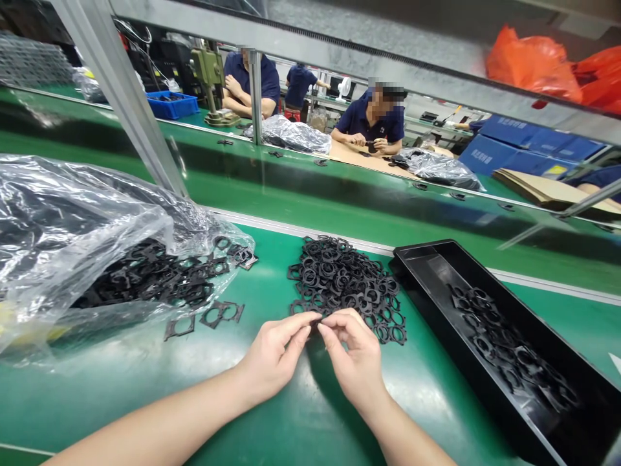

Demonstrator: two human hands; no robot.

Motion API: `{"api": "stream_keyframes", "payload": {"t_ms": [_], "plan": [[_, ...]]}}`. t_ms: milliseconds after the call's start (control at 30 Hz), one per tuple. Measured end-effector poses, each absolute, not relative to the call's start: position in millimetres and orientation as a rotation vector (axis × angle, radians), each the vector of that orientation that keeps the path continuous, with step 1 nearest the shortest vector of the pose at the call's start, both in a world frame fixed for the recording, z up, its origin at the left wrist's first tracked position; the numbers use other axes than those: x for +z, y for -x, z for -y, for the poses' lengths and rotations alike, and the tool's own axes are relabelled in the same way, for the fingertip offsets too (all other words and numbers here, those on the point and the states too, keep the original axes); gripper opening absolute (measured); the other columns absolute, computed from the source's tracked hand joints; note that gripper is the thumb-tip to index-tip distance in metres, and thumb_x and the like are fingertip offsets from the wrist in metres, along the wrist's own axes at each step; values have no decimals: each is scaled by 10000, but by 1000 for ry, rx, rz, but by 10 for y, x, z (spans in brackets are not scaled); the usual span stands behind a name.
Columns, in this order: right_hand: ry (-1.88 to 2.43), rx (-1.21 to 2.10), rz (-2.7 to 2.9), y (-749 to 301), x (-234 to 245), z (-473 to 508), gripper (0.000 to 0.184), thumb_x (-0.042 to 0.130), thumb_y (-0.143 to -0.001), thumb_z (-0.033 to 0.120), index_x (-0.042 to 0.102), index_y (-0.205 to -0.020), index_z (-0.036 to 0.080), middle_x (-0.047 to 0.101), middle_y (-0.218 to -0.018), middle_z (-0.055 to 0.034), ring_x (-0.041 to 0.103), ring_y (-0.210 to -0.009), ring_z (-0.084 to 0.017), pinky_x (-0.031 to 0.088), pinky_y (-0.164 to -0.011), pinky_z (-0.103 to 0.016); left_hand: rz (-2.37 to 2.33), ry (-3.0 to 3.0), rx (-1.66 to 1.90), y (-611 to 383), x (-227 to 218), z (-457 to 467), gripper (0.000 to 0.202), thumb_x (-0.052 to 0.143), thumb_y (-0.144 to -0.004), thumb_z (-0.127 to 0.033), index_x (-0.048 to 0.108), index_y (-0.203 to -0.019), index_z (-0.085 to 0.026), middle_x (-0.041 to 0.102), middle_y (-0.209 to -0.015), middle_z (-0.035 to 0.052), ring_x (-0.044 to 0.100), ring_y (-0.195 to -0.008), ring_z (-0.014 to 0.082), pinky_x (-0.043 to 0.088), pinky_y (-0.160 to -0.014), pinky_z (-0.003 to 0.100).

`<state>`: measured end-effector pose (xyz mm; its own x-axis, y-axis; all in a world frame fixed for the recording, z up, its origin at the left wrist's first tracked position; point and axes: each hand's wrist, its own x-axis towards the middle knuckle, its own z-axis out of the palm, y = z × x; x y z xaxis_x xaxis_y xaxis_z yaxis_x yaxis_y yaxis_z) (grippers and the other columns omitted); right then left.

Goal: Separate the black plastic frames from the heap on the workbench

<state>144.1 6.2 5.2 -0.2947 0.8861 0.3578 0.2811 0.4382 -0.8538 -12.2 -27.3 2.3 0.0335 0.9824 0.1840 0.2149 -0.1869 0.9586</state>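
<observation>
Between both hands' fingertips — left hand, right hand — grips pinched on a small black ring part, flat, thin.

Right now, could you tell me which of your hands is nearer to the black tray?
Right. The right hand is just left of the black tray; the left hand is farther left, beyond it.

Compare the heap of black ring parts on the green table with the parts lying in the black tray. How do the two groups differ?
The heap is piled thick on the bare green table, just beyond the left hand and right hand. The parts in the black tray lie spread thin, walled in and farther from both hands. Both groups look like the same black ring parts.
</observation>
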Motion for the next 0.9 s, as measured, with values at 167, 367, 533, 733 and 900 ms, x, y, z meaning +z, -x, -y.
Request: {"api": "stream_keyframes", "payload": {"t_ms": [167,367,533,733,900], "plan": [[940,827,1834,-1426,41,-34,64,556,-835,144,597,-832,193,543,-802,-50,551,-726,-164,493,-602,-277,-1254,-1462,1221,106,4,271,193,540,-852,-268,675,-981,-217,702,-890,53,653,-774,196,513,-723,275],[948,781,1786,-1426,42,-31,89,588,-814,138,586,-885,193,554,-806,-41,553,-700,-153,490,-589,-267,-1229,-1329,1313,111,5,288,166,532,-859,-273,662,-913,-184,671,-859,62,629,-756,185,514,-706,273],[921,755,1874,-1413,85,-30,94,543,-838,120,593,-790,184,574,-749,-37,552,-671,-153,461,-586,-271,-1252,-1287,1310,115,-18,295,168,535,-857,-293,643,-931,-189,658,-846,55,625,-738,182,522,-695,276],[876,663,1913,-1426,88,-27,111,517,-842,96,582,-820,182,572,-756,-47,547,-682,-161,452,-599,-283,-1260,-1349,1280,102,-45,296,174,500,-882,-289,619,-958,-189,654,-866,48,630,-767,175,520,-719,267],[869,625,1906,-1428,79,-37,107,513,-845,90,572,-822,176,563,-756,-44,545,-688,-156,459,-598,-277,-1231,-1475,1347,107,-22,297,144,499,-878,-232,626,-930,-188,656,-814,25,624,-709,140,508,-668,227]]}}
